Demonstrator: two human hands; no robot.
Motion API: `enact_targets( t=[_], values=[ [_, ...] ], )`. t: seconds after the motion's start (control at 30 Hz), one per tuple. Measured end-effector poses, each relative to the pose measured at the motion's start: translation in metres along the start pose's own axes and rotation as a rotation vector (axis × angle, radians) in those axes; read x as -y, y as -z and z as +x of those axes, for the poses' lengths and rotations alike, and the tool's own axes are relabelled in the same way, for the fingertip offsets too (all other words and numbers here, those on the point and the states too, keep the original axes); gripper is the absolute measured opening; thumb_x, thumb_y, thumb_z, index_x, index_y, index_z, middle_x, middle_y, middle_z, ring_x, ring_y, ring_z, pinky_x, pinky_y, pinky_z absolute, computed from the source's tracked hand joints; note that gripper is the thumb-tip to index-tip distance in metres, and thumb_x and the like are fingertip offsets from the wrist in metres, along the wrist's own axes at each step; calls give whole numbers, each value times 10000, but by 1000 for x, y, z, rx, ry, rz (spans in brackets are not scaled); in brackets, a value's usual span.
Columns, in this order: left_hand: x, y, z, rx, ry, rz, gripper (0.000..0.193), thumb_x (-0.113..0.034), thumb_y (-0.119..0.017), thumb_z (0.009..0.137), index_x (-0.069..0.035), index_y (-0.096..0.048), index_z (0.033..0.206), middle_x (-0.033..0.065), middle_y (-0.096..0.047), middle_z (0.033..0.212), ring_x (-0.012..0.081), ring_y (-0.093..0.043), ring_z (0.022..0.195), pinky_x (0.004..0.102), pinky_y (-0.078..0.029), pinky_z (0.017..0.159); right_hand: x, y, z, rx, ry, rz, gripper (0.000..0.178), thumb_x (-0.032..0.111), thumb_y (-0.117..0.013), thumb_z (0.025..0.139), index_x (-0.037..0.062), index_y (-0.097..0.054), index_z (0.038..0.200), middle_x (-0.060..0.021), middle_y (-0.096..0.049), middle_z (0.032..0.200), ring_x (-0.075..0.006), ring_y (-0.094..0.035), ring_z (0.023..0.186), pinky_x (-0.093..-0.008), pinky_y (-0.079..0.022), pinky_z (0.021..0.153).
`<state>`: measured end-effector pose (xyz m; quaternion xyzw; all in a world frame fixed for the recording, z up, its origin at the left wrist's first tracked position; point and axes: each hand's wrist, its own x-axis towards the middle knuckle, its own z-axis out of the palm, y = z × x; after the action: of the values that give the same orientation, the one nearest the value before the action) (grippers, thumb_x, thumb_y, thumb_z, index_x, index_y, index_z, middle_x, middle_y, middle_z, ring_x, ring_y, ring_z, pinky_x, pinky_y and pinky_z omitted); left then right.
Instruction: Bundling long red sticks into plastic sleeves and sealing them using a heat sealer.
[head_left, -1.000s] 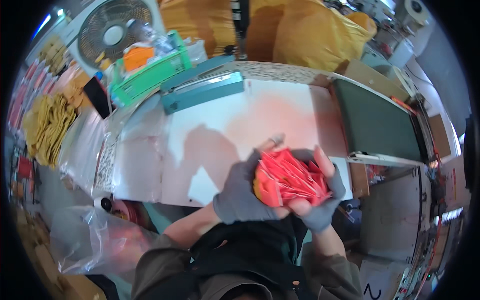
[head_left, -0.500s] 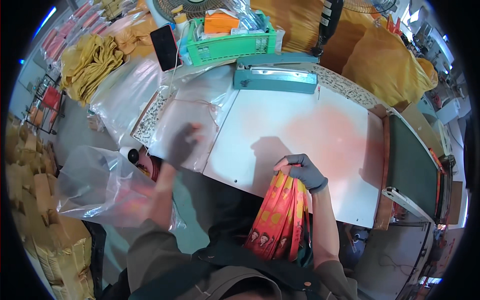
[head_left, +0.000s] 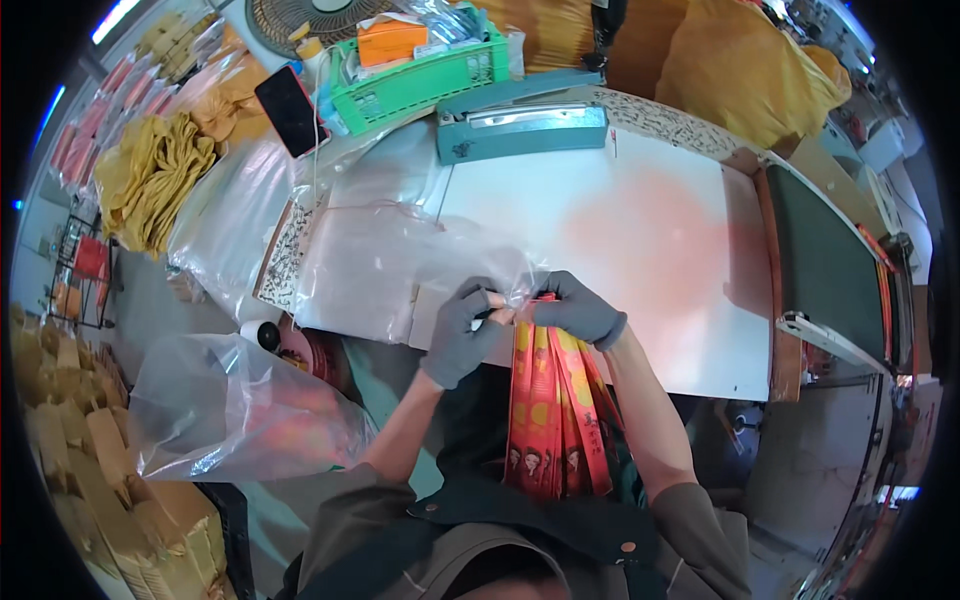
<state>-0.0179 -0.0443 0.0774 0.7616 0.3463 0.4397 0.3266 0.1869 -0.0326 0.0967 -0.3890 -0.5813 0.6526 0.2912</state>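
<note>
Right fingers [head_left: 556,291] tight on red packets [head_left: 548,400], plastic [head_left: 488,252] perhaps

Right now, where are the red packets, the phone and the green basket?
Red packets [head_left: 550,412], head view: middle of the hanging bundle.
Phone [head_left: 290,112], head view: its dark screen.
Green basket [head_left: 425,90], head view: its front wall.

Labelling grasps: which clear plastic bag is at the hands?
The crumpled bag between left hand and right hand; neither touches the larger lower-left bag, red showing through.
</note>
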Motion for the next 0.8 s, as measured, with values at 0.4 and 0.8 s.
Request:
enact_targets(
  t=[0.4,0.8],
  values=[
    [-43,-66,21,-6,-459,97,126,-152,-694,750,-107,-587,797,77,-530,589,254,-526,502,338,-411,474,-14,18,-60,-228,292,258,562,173,-670,773,24,-454,1269,-106,-580,1091,-179,-554,974,-297,-440,847],
    [-26,-75,-110,437,168,-255,357,-246,-784,701,-61,-487,630,79,-534,545,196,-546,472,294,-411,428,-119,-72,-205,-512,17,1,641,396,-501,907,-21,-316,1358,-191,-453,1308,-244,-451,1199,-315,-362,966]
  ],
)
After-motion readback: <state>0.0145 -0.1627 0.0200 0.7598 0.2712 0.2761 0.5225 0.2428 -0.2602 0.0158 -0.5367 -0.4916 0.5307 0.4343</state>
